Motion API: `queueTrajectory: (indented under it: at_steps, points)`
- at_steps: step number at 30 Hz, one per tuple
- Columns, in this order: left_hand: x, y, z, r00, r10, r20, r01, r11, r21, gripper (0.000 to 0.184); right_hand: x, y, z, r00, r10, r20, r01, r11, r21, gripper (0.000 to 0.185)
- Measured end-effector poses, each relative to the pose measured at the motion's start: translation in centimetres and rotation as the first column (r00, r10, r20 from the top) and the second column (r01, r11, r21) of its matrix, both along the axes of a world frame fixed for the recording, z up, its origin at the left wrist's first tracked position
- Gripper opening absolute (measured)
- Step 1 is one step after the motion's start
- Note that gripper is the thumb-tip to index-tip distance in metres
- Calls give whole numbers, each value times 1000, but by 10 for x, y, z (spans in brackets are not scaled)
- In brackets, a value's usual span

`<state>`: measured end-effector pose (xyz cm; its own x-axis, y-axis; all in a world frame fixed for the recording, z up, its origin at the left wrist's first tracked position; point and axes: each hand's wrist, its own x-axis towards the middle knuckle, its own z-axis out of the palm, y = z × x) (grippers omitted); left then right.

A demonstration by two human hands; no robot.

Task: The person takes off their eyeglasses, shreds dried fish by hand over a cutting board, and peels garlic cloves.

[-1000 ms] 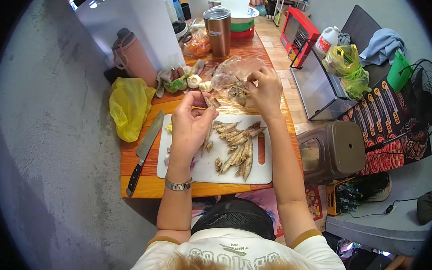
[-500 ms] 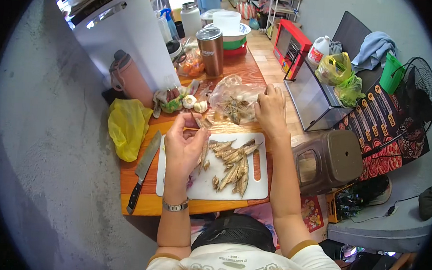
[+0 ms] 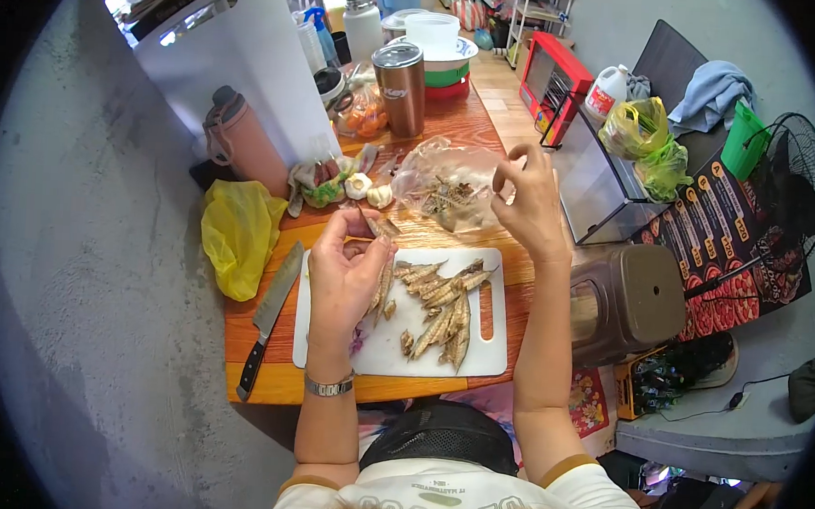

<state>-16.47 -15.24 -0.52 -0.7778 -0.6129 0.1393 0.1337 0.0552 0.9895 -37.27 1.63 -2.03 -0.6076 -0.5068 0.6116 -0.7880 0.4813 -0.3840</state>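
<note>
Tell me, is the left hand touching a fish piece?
Touching. The head view shows the fish piece held between the thumb and fingers of the left hand.

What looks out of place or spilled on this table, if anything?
Nothing looks spilled; only the knife stands out, its handle by the front left corner of the table, where it might get knocked off.

1 head-worn view, facing forward and down, near the table [image 3: 474, 131]
</note>
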Motion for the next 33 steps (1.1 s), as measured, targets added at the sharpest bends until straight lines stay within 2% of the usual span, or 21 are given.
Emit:
queueTrajectory:
  at_steps: [1, 4, 5, 8, 9, 12, 21, 25, 28, 29, 32, 33]
  points:
    - [1, 0, -1, 1000, 8, 4, -8, 1000, 2, 21, 2, -2, 1, 1000, 8, 4, -8, 1000, 2, 9]
    - [1, -2, -2, 998, -57, -11, 57, 995, 83, 22, 5, -10, 8, 967, 249, 57, -228, 940, -253, 14]
    - [2, -1, -3, 999, -50, -7, 50, 995, 84, 22, 9, -13, 8, 965, 256, 61, -233, 939, -253, 14]
    - [0, -1, -4, 993, -79, -88, 94, 978, 185, 25, 20, -27, 10, 772, 602, 202, -517, 781, -351, 24]
    - [1, -3, -4, 994, -73, -84, 87, 979, 185, 25, 25, -29, 11, 768, 607, 205, -520, 778, -353, 24]
    - [2, -6, -5, 986, -120, -115, 146, 955, 258, 27, 39, -33, 18, 566, 774, 284, -689, 633, -353, 31]
    - [2, -14, -13, 976, -212, -58, 220, 941, 259, 30, 41, -39, 11, 503, 821, 270, -774, 567, -282, 31]
    - [2, -11, -11, 982, -184, -38, 188, 957, 220, 30, 38, -40, 8, 515, 809, 282, -764, 583, -277, 22]
    - [3, -7, -10, 990, -143, 8, 139, 976, 166, 30, 40, -47, -4, 468, 788, 401, -580, 616, -533, 15]
    - [3, -7, -10, 990, -142, 8, 139, 976, 167, 30, 41, -48, -5, 467, 787, 403, -580, 616, -533, 15]
    - [3, -6, -10, 987, -160, -1, 158, 971, 178, 27, 45, -50, -7, 558, 654, 512, -476, 757, -448, 14]
    - [4, -6, -10, 987, -163, -2, 161, 971, 175, 27, 46, -50, -9, 560, 653, 509, -474, 757, -450, 14]
